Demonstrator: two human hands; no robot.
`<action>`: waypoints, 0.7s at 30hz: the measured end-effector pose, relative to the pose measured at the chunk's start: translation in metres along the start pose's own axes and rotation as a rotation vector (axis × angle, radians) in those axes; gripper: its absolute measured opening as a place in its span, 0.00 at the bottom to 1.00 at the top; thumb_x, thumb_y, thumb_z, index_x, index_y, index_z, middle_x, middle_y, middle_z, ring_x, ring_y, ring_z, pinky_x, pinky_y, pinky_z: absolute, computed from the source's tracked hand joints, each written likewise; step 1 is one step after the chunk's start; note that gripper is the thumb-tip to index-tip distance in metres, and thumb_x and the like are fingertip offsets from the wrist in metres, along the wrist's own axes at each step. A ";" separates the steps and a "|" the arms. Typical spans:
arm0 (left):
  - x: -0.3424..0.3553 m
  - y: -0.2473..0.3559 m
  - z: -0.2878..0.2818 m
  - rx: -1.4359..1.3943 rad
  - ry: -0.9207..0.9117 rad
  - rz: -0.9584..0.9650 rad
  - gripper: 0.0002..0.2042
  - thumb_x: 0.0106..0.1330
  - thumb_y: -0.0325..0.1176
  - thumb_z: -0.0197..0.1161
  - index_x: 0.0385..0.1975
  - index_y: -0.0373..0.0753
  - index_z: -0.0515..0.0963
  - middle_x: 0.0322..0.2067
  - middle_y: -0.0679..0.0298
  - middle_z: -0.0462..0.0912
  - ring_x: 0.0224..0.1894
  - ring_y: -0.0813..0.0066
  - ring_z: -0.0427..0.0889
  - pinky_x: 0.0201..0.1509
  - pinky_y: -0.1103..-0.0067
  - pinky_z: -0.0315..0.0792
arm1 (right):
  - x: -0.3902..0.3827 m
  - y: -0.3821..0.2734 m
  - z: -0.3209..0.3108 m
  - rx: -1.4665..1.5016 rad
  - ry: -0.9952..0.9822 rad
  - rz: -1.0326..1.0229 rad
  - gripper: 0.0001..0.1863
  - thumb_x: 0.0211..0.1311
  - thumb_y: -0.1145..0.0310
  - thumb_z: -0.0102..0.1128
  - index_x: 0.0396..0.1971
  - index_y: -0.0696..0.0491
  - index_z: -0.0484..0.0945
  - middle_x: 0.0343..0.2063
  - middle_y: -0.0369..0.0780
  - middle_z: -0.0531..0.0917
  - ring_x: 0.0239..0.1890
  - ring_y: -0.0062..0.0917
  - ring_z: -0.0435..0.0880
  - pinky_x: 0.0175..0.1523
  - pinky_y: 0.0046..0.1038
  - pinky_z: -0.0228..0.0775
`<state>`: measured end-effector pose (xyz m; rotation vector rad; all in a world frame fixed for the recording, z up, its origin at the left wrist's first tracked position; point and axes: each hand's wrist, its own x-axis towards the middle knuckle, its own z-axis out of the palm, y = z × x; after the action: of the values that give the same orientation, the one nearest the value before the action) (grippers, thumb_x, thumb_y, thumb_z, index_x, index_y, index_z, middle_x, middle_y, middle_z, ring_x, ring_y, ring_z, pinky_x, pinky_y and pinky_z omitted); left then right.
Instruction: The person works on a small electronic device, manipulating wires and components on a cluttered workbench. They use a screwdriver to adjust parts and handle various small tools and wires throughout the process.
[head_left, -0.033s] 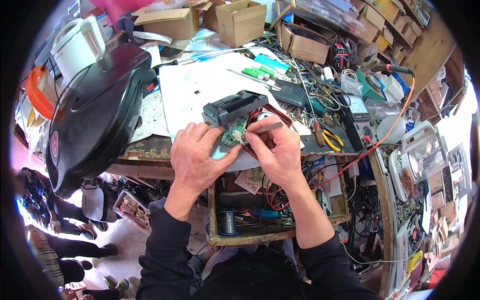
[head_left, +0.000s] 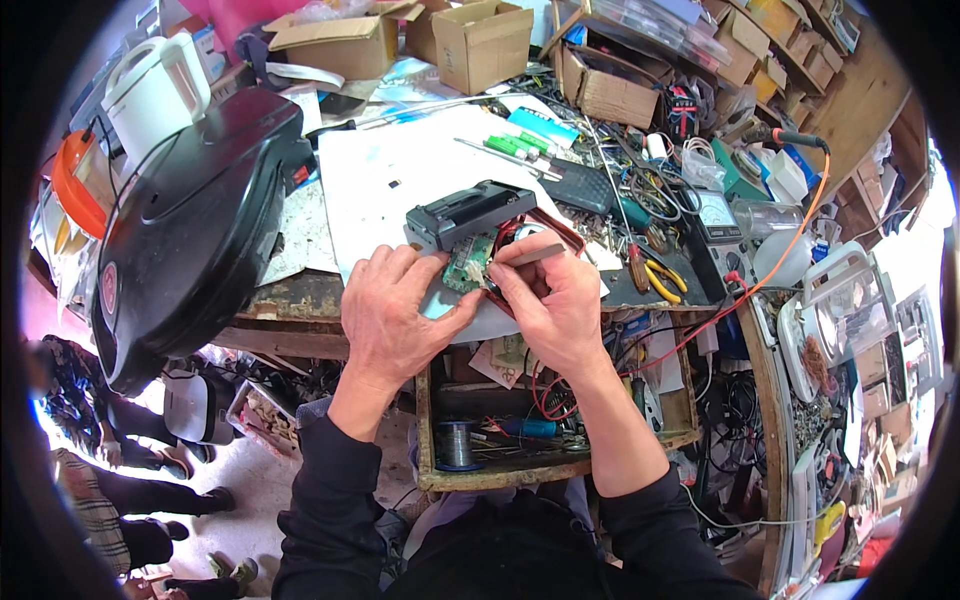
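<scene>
My left hand (head_left: 392, 310) is closed around the left edge of a small green circuit board (head_left: 466, 265), thumb on the near side and fingers on the far side. Pinched in my right hand (head_left: 556, 308) is a slim grey metal tool, by its look a pair of tweezers (head_left: 537, 256); its tip is hidden at the board's right edge. A black plastic casing (head_left: 472, 214) lies just beyond the board. Red and black wires (head_left: 568, 234) and a partly covered round part sit beside my right fingers. White sheets (head_left: 370, 180) lie under this work.
A large black plastic shell (head_left: 195, 220) leans at the left. Yellow-handled pliers (head_left: 662, 284), a screwdriver (head_left: 638, 268) and an analog meter (head_left: 716, 215) are to the right. Below the tabletop an open drawer (head_left: 560, 470) holds a solder spool (head_left: 457, 445). People (head_left: 110, 490) stand at lower left.
</scene>
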<state>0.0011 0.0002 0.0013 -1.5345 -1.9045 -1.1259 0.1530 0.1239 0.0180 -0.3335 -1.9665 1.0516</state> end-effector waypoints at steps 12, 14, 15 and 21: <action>0.000 0.000 0.000 0.001 -0.002 -0.011 0.19 0.52 0.42 0.82 0.39 0.38 0.87 0.32 0.64 0.81 0.37 0.62 0.81 0.41 0.66 0.73 | -0.001 -0.002 0.000 0.046 0.049 0.021 0.07 0.69 0.80 0.70 0.43 0.59 0.81 0.28 0.39 0.87 0.27 0.17 0.87 0.32 0.22 0.77; -0.001 -0.001 0.002 -0.006 0.007 -0.013 0.19 0.52 0.45 0.83 0.38 0.39 0.87 0.32 0.64 0.81 0.37 0.62 0.80 0.41 0.67 0.72 | 0.000 0.006 0.000 0.093 0.109 -0.013 0.06 0.70 0.80 0.70 0.42 0.59 0.81 0.28 0.37 0.87 0.27 0.14 0.85 0.31 0.20 0.75; -0.001 -0.002 0.003 -0.010 0.011 -0.014 0.20 0.52 0.46 0.83 0.38 0.40 0.87 0.32 0.64 0.80 0.37 0.62 0.79 0.41 0.67 0.71 | -0.002 0.006 -0.001 0.067 0.092 -0.006 0.06 0.70 0.80 0.70 0.42 0.59 0.81 0.28 0.37 0.87 0.27 0.14 0.85 0.31 0.20 0.75; 0.000 0.001 -0.001 0.001 -0.004 -0.010 0.19 0.53 0.42 0.83 0.39 0.38 0.87 0.32 0.64 0.81 0.36 0.63 0.80 0.40 0.67 0.73 | -0.002 -0.002 -0.001 0.059 0.098 -0.010 0.06 0.69 0.79 0.71 0.41 0.60 0.82 0.29 0.37 0.87 0.28 0.15 0.85 0.32 0.22 0.76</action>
<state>0.0021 0.0000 0.0025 -1.5294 -1.9175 -1.1263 0.1551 0.1219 0.0191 -0.3361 -1.8450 1.0646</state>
